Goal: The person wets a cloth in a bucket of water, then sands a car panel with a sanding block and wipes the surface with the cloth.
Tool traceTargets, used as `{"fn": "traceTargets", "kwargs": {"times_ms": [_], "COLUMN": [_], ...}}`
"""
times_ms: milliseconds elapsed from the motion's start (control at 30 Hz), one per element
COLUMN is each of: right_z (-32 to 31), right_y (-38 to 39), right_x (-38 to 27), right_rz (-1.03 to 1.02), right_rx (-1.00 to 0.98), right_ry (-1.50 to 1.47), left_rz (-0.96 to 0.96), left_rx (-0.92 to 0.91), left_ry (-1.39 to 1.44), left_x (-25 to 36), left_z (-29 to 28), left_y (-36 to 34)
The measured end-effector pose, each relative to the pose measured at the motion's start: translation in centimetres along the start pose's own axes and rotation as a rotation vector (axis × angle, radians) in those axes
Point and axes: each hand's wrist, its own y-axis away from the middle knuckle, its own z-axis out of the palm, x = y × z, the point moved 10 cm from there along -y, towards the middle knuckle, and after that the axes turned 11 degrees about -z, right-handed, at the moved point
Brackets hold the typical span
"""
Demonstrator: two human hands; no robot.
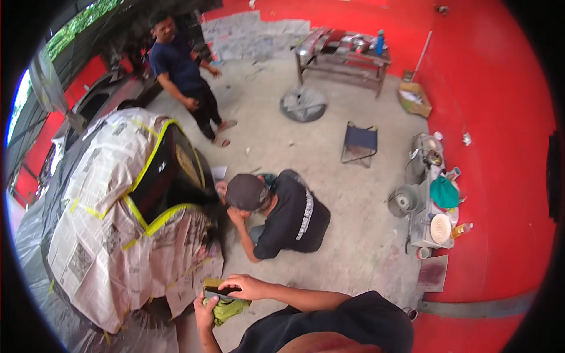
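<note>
At the lower middle, my left hand point(204, 313) is closed round the near side of a dark flat rectangular thing point(219, 292), its thumb along the edge. Bent over the same thing from the right, my right hand point(248, 287) has its fingers on the top. A yellowish-brown piece point(212, 282) shows at the far edge. A crumpled yellow-green cloth point(231, 310) hangs beneath, against my left hand. The exact kind of the dark thing cannot be made out.
A car panel point(168, 176) framed by newspaper and yellow tape stands left. Beside it crouches a person in a cap point(288, 217); another person point(183, 70) stands behind. A folding stool point(360, 143), a workbench point(338, 59) and a cluttered low stand point(425, 235) lie beyond and right.
</note>
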Motion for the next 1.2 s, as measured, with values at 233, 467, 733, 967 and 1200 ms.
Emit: {"fn": "traceTargets", "kwargs": {"times_ms": [233, 467, 733, 967, 1200], "right_z": [2.8, 19.5, 47.8, 69.9, 87.0], "right_y": [-1.5, -3.8, -3.9, 1.6, 10.7], "right_x": [-2.9, -4.0, -5.4, -10.7, -13.8], "right_rz": [0.009, 0.002, 0.058, 0.008, 0.156], "right_rx": [-0.009, -0.187, -0.445, -0.944, -1.348], "right_ry": [0.146, 0.099, -0.167, -0.289, -0.435], "left_rz": [0.059, 0.134, 0.178, -0.028, -0.129], "left_rx": [0.038, 0.235, 0.951, 1.478, 1.787], "left_ry": [0.122, 0.153, -0.030, 0.255, 0.609], "left_x": [-2.3, -6.9, -12.4, -25.0, -35.2], "left_z": [-3.4, -15.8, -33.2, -39.3, -40.5], "left_y": [1.2, 11.9, 34.0, 54.6, 68.4]}}
